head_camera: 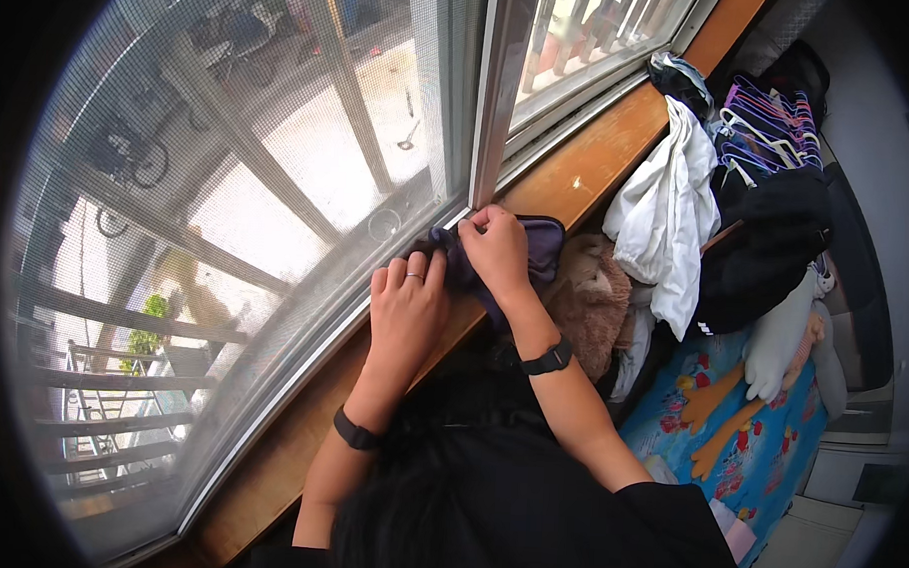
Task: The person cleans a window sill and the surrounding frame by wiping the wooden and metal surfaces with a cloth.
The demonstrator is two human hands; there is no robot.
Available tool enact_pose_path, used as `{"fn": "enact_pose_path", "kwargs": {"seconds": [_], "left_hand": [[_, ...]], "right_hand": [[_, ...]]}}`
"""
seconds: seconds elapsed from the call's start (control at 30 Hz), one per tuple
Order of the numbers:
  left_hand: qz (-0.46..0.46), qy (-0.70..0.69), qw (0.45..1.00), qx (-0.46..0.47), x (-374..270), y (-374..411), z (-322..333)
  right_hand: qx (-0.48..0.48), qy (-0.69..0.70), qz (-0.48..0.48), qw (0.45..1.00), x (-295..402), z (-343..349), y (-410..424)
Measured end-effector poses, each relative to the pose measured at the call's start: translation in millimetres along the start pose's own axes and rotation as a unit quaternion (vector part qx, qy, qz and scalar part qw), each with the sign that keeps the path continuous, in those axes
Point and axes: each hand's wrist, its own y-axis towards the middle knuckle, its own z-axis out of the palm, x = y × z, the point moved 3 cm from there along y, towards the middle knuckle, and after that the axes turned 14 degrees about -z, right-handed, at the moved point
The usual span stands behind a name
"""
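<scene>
A dark purple cloth (544, 246) with a black edge is bunched over the wooden window sill (571, 183), against the track of the sliding window. My right hand (497, 248) pinches a fold of it between thumb and fingers, close to the foot of the window frame (493, 97). Just to the left, my left hand (409, 305) lies palm down with bent fingers along the metal window track (325, 332). Its fingertips are at the cloth's left end, but what they grip is hidden. A ring is on one left finger, and each wrist wears a black band.
Beyond the mesh screen (278, 173) stand outer bars and a yard. To the right hang a white garment (671, 216), a black garment (771, 250) and several clothes hangers (775, 130). Below are a brown fluffy item (589, 296) and a blue patterned bedspread (763, 475) with a plush toy (774, 363).
</scene>
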Motion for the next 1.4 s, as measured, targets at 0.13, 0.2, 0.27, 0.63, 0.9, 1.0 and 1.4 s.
{"fn": "enact_pose_path", "kwargs": {"seconds": [0.13, 0.2, 0.27, 0.63, 0.9, 1.0, 1.4], "left_hand": [[-0.005, 0.017, 0.999, 0.029, 3, -6, -13], [-0.006, 0.033, 0.999, 0.026, 5, -13, -20], [-0.025, 0.026, 0.998, 0.054, 8, -21, -24], [-0.015, 0.019, 0.999, 0.043, -6, -29, -9], [-0.005, 0.025, 0.999, 0.031, -4, -29, -5], [-0.002, 0.022, 0.999, 0.046, -6, -26, -4], [0.016, 0.001, 1.000, 0.024, -9, -18, 11]], "right_hand": [[0.047, -0.002, -0.016, 0.999, 27, 9, -24], [0.033, 0.025, -0.028, 0.999, 29, 3, -27], [-0.067, 0.054, -0.016, 0.996, 12, -12, -23], [-0.102, -0.069, -0.002, 0.992, -10, 11, 5], [-0.110, -0.036, -0.024, 0.993, -7, -18, 38], [-0.069, -0.089, -0.011, 0.994, -25, -6, 33], [-0.070, -0.095, -0.011, 0.993, -22, -2, 17]]}}
